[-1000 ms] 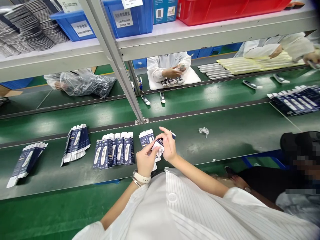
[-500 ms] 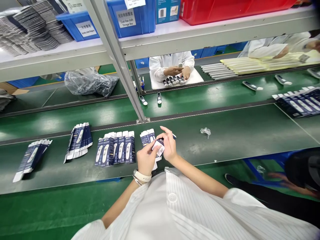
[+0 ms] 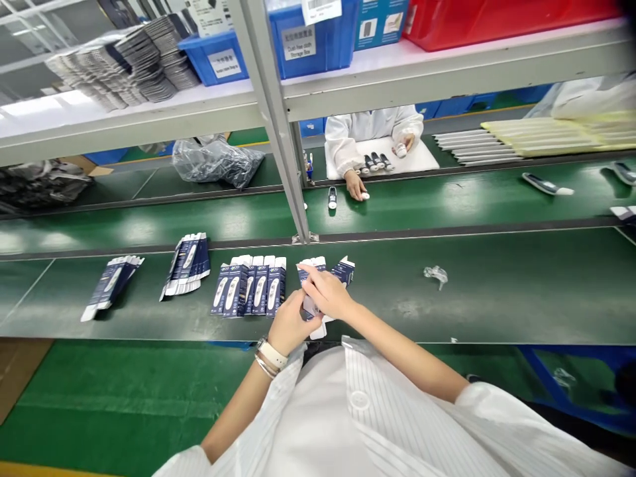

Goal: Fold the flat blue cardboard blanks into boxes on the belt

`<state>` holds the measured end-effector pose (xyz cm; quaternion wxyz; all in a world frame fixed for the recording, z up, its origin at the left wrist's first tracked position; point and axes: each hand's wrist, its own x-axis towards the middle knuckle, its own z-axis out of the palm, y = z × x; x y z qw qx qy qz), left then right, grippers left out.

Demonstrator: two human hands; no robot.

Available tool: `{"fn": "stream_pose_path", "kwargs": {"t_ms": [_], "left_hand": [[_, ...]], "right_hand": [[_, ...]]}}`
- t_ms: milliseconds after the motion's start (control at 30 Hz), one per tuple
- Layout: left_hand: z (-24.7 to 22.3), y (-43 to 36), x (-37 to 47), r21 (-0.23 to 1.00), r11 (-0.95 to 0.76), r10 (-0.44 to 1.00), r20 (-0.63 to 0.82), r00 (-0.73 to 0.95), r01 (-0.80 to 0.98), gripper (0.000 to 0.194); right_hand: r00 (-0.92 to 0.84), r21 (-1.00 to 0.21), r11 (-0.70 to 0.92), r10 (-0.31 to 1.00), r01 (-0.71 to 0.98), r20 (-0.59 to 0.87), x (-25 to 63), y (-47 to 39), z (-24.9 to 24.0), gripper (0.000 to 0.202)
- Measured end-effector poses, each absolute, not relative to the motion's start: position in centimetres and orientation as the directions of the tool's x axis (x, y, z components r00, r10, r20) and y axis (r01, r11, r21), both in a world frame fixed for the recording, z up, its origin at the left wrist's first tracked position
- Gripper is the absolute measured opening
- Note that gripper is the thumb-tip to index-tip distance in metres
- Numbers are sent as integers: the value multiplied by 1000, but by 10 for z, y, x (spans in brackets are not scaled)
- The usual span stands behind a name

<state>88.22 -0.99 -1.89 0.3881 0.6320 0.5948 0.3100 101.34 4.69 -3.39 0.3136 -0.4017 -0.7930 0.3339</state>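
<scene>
Close together at the bench's front edge, my hands are closed around a small dark blue and white carton (image 3: 344,270). One end of it sticks out past my right hand (image 3: 328,295), its white flap raised. My left hand (image 3: 292,322), with a white-strapped watch at the wrist, grips the near end; fingers hide most of the carton's middle. Partly under my hands lie more flat cartons (image 3: 318,263). Just left of them, several blue cartons (image 3: 258,291) printed with a white thermometer-like device lie side by side.
Two fanned stacks of flat cartons, one nearer (image 3: 189,262) and one farther left (image 3: 112,285), lie on the green bench (image 3: 397,305). A crumpled clear plastic scrap (image 3: 436,275) is to the right. Beyond a metal post (image 3: 278,119), a co-worker's hand (image 3: 355,185) reaches onto the belt.
My right hand has turned over the carton, fingers now pointing left across it, and the carton's far end shows more. My view has shifted right-to-left. The co-worker's hand has reached onto the belt.
</scene>
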Motion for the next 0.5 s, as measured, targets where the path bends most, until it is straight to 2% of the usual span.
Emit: {"fn": "stream_pose_path", "kwargs": {"t_ms": [67,100,167,200,267,333,433,500], "left_hand": [[-37,-14,870,887,119,991,-82,-101,447,42],[-49,-17,862,920,183,965,-99,-245,348,42],[-73,-20,842,966,249,825,-179,-535,61,43],[-85,-22,831,966,241,730,-240,-640,-87,43],[-106,-24,808,949,224,598,-314,-737,-223,38],[-123,-24,789,939,238,534,-341,-774,-249,32],[-140,-26,773,927,283,453,-355,-818,-245,30],[-147,-30,771,921,331,393,-331,-858,-203,37]], "right_hand": [[-450,-768,483,846,421,285,1002,50,-44,43],[-406,-770,476,861,426,307,999,52,-51,44],[-291,-788,385,917,480,271,999,57,-67,45],[-244,-791,295,951,535,190,1002,59,-77,45],[-176,-740,85,983,667,-46,1011,62,-97,45],[-127,-635,-66,959,770,-254,1019,60,-119,48],[-92,-550,-162,910,819,-405,1025,46,-149,64],[-77,-512,-196,882,836,-464,1025,34,-164,75]]}}
